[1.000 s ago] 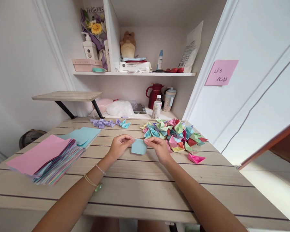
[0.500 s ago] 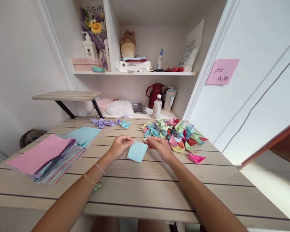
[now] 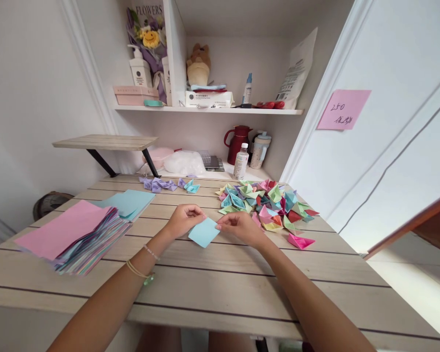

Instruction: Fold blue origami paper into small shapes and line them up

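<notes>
Between my two hands is a small light-blue square of paper (image 3: pixel 204 232), held over the middle of the wooden table. My left hand (image 3: pixel 185 220) pinches its upper left edge between thumb and fingers. At the square's right corner, my right hand (image 3: pixel 240 226) has its thumb and fingertips closed on the paper. Just beyond the right hand lies a heap of folded paper boats (image 3: pixel 267 203) in many colours. A bright pink paper boat (image 3: pixel 300 241) sits apart, to the right of that hand.
A thick stack of coloured paper (image 3: pixel 64 230) lies at left, with light-blue sheets (image 3: pixel 132 201) behind it. Purple folded papers (image 3: pixel 157 185) and a light-blue one (image 3: pixel 191 187) lie at the back. A clear bottle (image 3: pixel 241 162) and a red jug (image 3: pixel 238 144) stand behind the table (image 3: pixel 220 293).
The blue square has turned and shifted slightly left. My right hand has slid down along it to its right corner, while the left keeps its pinch. The view has shifted a little.
</notes>
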Tool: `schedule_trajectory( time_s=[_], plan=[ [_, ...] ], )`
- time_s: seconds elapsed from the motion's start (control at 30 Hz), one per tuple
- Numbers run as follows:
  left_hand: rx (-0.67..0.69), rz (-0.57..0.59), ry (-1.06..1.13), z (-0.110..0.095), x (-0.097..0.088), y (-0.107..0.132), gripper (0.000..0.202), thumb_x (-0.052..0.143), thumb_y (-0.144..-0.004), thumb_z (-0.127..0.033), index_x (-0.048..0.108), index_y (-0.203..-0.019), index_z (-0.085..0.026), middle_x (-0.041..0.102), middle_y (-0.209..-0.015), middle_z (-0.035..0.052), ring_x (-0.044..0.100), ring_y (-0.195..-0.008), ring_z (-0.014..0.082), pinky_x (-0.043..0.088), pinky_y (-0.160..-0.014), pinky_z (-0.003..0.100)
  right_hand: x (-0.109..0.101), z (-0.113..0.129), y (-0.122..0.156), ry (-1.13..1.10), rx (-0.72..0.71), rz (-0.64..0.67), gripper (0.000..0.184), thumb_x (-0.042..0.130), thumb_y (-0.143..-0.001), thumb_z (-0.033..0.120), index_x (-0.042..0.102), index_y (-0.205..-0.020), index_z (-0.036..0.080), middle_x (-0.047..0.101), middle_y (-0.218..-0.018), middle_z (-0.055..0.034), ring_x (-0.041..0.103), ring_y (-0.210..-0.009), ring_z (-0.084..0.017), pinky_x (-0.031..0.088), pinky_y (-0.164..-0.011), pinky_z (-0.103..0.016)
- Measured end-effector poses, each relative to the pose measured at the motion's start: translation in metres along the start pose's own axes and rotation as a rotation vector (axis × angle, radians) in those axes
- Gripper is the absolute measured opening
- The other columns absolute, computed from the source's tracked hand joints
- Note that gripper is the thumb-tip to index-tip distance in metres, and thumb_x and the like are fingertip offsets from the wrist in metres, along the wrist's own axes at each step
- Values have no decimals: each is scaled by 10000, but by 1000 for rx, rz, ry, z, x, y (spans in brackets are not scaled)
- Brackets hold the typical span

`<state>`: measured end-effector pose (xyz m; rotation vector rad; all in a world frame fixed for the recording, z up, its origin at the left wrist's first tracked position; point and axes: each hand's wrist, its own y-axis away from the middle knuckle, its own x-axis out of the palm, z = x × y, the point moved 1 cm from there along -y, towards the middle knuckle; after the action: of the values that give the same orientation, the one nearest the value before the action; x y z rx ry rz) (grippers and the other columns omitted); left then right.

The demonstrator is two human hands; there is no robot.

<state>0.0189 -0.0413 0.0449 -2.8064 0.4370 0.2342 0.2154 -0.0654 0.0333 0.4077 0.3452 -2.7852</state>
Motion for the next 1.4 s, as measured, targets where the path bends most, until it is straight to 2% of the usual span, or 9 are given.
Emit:
schedule_trajectory(
  time_s=[0.17,0.3,0.4,0.5,0.57,0.67,0.93,1.27,1.4],
  plan=[
    [31,-43,-49,1,1,0,181,679,-601,-316,652,-629,-139,627,-606,43,548,-555,135,412,-489,217,3,1,1,60,-29,-43,192,637,-645,365,677,-672,180,555,-514,19,433,-464,-94,302,-421,-203],
    [46,-182,6,3,0,-3,238,687,-604,-332,666,-747,-143,660,-746,65,584,-677,160,452,-614,245,3,-3,-2,55,-14,-123,204,622,-667,380,653,-668,179,559,-552,14,434,-488,-101,313,-452,-218],
    [21,-276,150,6,2,-4,365,705,-590,-330,640,-901,-150,654,-888,77,590,-804,173,454,-709,259,5,-8,-6,-119,-12,-242,232,620,-669,418,625,-669,185,562,-571,14,471,-537,-120,368,-527,-241],
    [-87,-225,309,10,12,-2,453,733,-557,-318,605,-957,-148,641,-940,87,594,-829,181,460,-691,269,13,-14,-9,-388,-5,-361,271,638,-643,456,610,-703,193,557,-583,24,493,-570,-125,400,-590,-257],
    [-141,-130,351,12,21,2,421,718,-574,-344,612,-927,-141,648,-906,93,602,-799,180,462,-667,271,20,-18,-10,-504,11,-426,302,653,-625,469,606,-710,183,561,-607,13,495,-578,-127,409,-598,-264],
    [-112,-53,327,13,32,5,388,746,-538,-302,629,-871,-142,659,-839,82,603,-806,183,461,-693,271,30,-22,-10,-606,43,-477,321,671,-607,465,609,-735,177,571,-624,-1,499,-582,-133,416,-592,-271],
    [-165,-155,390,20,49,8,275,753,-526,-265,669,-744,-119,692,-773,70,623,-745,178,461,-757,305,49,-21,-9,-699,30,-466,273,681,-609,405,605,-734,174,599,-678,-12,514,-618,-129,422,-612,-261],
    [-257,-265,514,28,48,8,227,738,-559,-270,670,-694,-101,671,-689,56,593,-657,131,458,-698,264,54,-13,-7,-567,-7,-536,270,658,-630,410,604,-744,171,569,-618,2,492,-585,-127,410,-584,-257],
    [-234,-363,597,27,24,0,210,740,-552,-248,644,-663,-98,628,-619,30,565,-583,91,450,-650,229,36,-22,-7,-526,40,-644,281,657,-632,422,601,-728,164,522,-554,30,454,-538,-108,388,-561,-247]
  ],
)
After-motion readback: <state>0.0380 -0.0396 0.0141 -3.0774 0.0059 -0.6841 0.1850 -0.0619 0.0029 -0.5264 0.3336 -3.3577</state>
